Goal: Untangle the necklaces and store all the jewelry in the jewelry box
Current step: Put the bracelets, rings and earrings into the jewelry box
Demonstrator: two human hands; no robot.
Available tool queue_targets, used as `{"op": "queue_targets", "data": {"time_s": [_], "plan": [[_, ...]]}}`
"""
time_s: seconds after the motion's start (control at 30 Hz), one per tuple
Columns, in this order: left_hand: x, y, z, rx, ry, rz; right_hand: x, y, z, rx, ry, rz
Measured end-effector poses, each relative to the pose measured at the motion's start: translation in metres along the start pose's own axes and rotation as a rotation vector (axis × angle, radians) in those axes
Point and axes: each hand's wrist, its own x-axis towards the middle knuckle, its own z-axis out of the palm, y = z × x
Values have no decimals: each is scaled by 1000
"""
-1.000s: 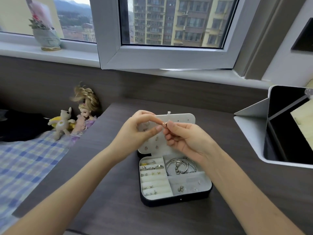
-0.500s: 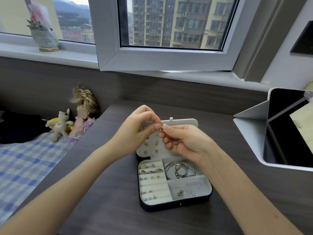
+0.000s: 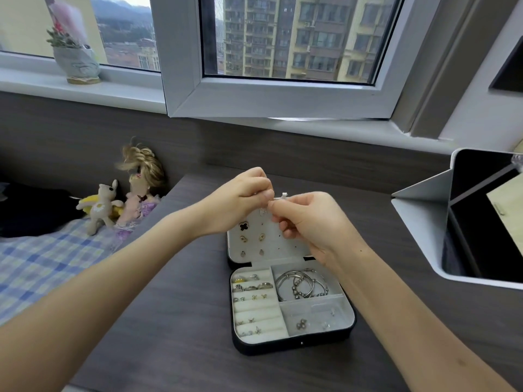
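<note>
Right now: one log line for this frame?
left hand: pinches small piece | right hand: pinches same piece | jewelry box: open | bracelets: inside

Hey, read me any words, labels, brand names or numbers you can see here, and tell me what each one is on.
No text can be read anywhere.
Jewelry box: no label or brand shows.
Pot on the sill: faint marks, too blurred to tell whether they are text.
White stand and buildings outside: no lettering or signs visible.

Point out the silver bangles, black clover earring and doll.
silver bangles point(image 3: 279, 287): head view, left curve of the hoops.
black clover earring point(image 3: 244, 225): head view, its centre.
doll point(image 3: 144, 166): head view, blond hair.
</note>
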Motion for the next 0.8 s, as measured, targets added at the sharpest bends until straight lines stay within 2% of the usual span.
{"op": "queue_targets", "data": {"time_s": [0.2,0.33,0.4,0.5,0.6,0.67,0.8], "plan": [[3,-3,-2,-135,5,-73,-3,8,2,-352,223,-412],[3,-1,-2,-137,-16,-95,2,18,3,-509,266,-621],[4,0,-3,-107,-27,-92,2,17,1,-513,244,-621],[5,-1,-5,-59,-10,-93,-1,12,-5,-395,173,-515],[0,-6,-6,-134,24,-120,-4,9,-18,-325,139,-439],[-3,-8,-5,-197,32,-133,-5,15,-27,-367,141,-421],[-8,-12,0,-369,118,-180,-8,46,-30,-605,185,-407]]}}
